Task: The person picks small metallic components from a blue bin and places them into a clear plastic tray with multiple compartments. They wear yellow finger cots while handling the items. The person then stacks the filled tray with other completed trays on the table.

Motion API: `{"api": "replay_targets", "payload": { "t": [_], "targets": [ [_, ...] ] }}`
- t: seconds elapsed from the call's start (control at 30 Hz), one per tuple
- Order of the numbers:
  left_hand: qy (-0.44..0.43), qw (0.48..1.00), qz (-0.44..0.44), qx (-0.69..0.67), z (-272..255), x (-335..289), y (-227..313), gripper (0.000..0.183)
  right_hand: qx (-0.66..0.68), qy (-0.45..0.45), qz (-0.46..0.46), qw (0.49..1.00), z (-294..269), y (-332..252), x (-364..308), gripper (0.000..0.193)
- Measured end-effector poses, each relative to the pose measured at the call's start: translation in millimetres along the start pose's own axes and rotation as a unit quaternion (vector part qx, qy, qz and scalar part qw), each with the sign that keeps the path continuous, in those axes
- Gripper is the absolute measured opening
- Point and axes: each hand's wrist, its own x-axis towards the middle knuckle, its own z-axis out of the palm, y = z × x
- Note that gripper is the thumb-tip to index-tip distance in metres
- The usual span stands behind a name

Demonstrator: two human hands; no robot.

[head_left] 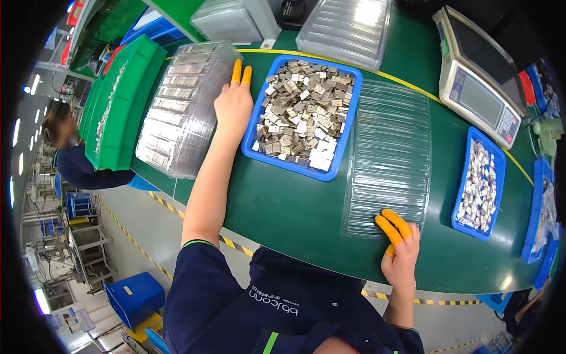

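Note:
My left hand (234, 106) reaches to the right side of a stack of clear plastic trays (221, 62) whose slots hold rows of small metal parts. Orange finger cots cover two of its outstretched fingers, which rest along the stack's edge. At the near right corner of a clear ribbed tray (389, 147) with bare slots is my right hand (404, 248). Its fingers, also in orange cots, lie bent over the tray's near edge without visibly gripping it. Between the two sets of trays sits a blue bin (286, 165) heaped with small metal parts (303, 112).
Green bins (132, 118) stand at far left, near another person (82, 159). More clear trays (345, 29) are stacked at the back. To the right are a weighing scale (480, 94) and a small blue bin (492, 206) of small metallic pieces. A green table (283, 218) carries everything.

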Motion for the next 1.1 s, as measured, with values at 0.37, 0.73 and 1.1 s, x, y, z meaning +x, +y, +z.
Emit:
{"api": "replay_targets", "payload": {
  "t": [0.37, 0.73, 1.1],
  "targets": [
    [0.047, 0.999, 0.001, -0.005, -2.1, -2.7, 1.8, 0.037, 0.003, -0.004, 0.006, 1.0, 0.9, 0.8, -0.9, 0.055],
    [0.046, 0.999, -0.012, 0.007, 4.1, -1.9, 1.0, 0.043, -0.002, 0.005, 0.004, 1.0, 0.5, -1.3, -0.8, 0.054],
    [0.026, 0.999, -0.025, -0.007, 1.7, -1.5, 1.9, 0.045, -0.001, 0.003, 0.005, 1.0, -0.2, -2.1, -0.8, 0.054]
  ]
}}
